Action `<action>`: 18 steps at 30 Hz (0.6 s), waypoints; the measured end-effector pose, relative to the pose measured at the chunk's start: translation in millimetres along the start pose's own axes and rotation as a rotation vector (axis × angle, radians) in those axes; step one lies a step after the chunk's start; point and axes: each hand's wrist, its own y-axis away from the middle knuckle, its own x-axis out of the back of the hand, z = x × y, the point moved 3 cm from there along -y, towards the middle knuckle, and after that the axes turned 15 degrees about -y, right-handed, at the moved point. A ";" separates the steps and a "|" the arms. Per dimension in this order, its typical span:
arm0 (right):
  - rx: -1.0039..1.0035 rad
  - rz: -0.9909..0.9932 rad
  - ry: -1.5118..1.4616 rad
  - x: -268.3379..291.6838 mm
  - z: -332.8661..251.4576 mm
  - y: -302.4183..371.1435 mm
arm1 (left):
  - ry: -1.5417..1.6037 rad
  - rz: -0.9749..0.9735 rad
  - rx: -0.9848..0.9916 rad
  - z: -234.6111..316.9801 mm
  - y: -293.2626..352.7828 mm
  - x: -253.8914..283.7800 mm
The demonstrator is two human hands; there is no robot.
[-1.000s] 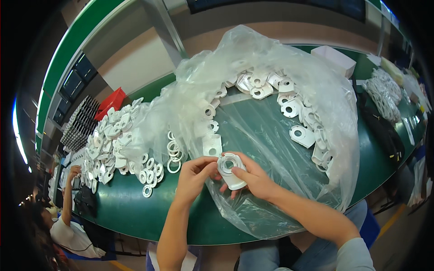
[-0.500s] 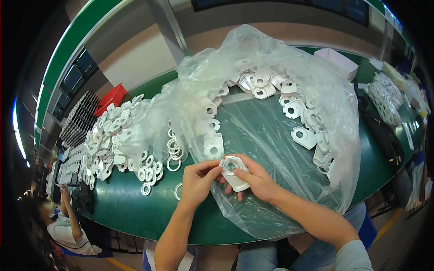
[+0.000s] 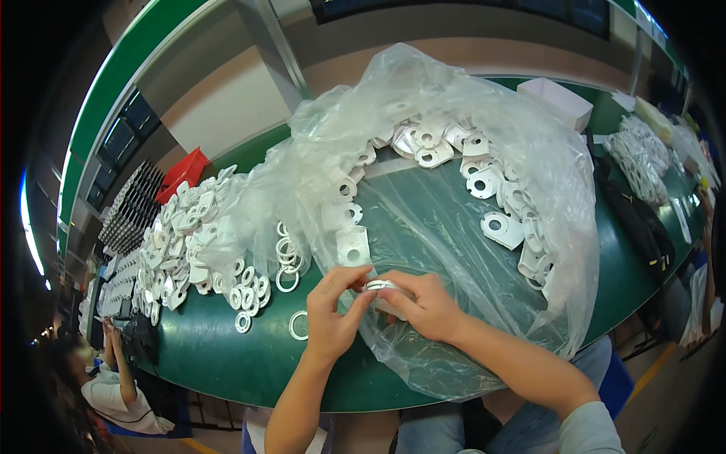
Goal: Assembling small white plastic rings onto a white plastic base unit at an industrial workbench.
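Note:
Between my two hands, over the near edge of a clear plastic sheet, a white plastic part is held nearly edge-on. My right hand is closed round it, thumb on the near side. The fingers and thumb of my left hand pinch its left edge. Most of its face is hidden by the fingers. A flat white plate with a round hole lies just beyond my left hand. To the left, a loose white ring rests on the green table.
The crumpled plastic sheet bears an arc of similar white plates. More white parts and rings are heaped at left, near a red bin. A white box stands far right. Another person sits at far left.
The white part has been tipped from face-up to nearly edge-on. My left fingers have come over its left edge, and its ring-shaped face no longer shows.

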 end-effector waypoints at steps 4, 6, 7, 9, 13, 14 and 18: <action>0.008 -0.042 0.050 -1.8 -2.8 0.0 | -0.023 -0.005 -0.061 -3.8 0.5 3.0; 0.000 -0.050 0.056 -1.4 -2.4 0.3 | -0.051 -0.025 -0.061 -2.5 0.1 5.4; 0.023 -0.056 0.041 -1.9 -2.7 0.5 | -0.048 -0.028 -0.064 -1.7 -0.4 6.6; 0.047 -0.058 0.028 -0.3 -4.1 0.6 | -0.074 -0.051 -0.085 0.0 -0.9 7.6; 0.031 -0.102 0.037 -0.9 -2.8 -0.9 | -0.082 -0.056 -0.078 -0.2 -0.4 8.5; 0.042 -0.103 0.038 -0.7 -3.0 -1.0 | -0.087 -0.060 -0.076 -0.5 -0.4 8.2; -0.076 -0.099 0.013 -0.1 -0.9 -0.8 | -0.089 -0.094 -0.050 -3.7 1.1 6.7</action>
